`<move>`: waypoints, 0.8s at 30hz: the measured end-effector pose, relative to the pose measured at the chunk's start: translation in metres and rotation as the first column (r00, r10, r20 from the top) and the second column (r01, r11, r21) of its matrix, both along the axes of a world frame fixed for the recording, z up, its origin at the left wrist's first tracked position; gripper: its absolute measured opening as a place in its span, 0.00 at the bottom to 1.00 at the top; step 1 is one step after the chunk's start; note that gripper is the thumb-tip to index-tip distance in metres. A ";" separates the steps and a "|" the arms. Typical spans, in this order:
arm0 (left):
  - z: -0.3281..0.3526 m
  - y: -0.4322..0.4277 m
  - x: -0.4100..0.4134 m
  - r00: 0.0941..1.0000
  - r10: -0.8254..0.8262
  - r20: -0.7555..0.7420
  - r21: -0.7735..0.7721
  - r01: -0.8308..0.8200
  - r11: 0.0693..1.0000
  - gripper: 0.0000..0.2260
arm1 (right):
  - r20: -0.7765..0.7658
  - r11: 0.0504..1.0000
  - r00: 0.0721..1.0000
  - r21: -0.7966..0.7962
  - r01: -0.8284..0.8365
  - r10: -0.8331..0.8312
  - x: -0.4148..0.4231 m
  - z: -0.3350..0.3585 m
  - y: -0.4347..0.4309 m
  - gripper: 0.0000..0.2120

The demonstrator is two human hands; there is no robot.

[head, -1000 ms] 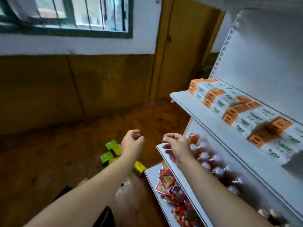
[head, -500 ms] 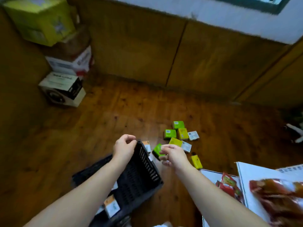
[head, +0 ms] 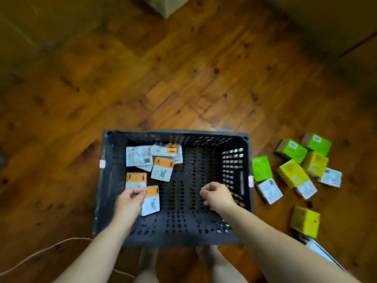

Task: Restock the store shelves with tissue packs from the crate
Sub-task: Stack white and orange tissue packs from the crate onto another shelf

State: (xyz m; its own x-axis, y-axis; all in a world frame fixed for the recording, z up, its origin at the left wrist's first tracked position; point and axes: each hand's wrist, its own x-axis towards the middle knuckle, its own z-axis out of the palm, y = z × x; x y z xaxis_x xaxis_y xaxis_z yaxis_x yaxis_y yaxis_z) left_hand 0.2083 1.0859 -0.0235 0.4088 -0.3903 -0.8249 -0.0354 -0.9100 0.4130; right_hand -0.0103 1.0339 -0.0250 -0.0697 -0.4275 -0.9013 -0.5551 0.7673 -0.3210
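1. Reaching into the black crate (head: 114, 170) at the lower centre of the frame, the left hand (head: 129, 202) has its fingers (head: 138, 194) curled at the left edge of a tissue pack (head: 152, 204); thumb and fingertips seem to pinch that edge, though motion blur softens the contact
2. That tissue pack, white with an orange band at its top, lies on the crate's floor in the lower left part of the interior, slightly tilted
3. The right hand (head: 219, 196) hangs over the right half of the crate, its fingers drawn together and curled in toward the palm, holding nothing and touching no pack
4. The other tissue packs (head: 163, 170) lie loose in the upper left part of the crate, some overlapping, some showing plain white backs
5. The crate stands on a wooden floor (head: 183, 78); just to its right, green and yellow boxes (head: 293, 174) are scattered at the right of the frame, with a few white-faced packs among them
6. A thin cord (head: 73, 239) curves across the lower left corner, and part of a cardboard box (head: 169, 5) shows at the top edge
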 end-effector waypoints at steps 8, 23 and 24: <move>-0.189 0.052 0.027 0.994 0.082 0.074 0.236 -0.097 0.967 0.23 | 0.060 0.949 0.964 0.167 -0.266 0.259 0.076 -0.225 0.046 0.12; -0.139 0.010 0.003 0.973 -0.091 -0.214 0.095 0.114 0.989 0.11 | 0.244 0.999 0.970 0.032 0.014 -0.021 0.067 -0.177 0.039 0.35; -0.120 0.001 -0.003 0.957 -0.157 -0.243 0.091 0.184 0.979 0.11 | 0.285 0.999 0.958 0.039 0.014 -0.025 0.055 -0.151 0.029 0.37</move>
State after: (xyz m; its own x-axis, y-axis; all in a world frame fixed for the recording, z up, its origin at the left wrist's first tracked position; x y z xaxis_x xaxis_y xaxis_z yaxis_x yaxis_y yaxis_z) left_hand 0.2058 1.0866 -0.1430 0.1354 -0.3375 -0.9315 -0.1087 -0.9396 0.3246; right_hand 0.0442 1.0625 -0.1756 0.1846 -0.3957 -0.8996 -0.4291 0.7910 -0.4360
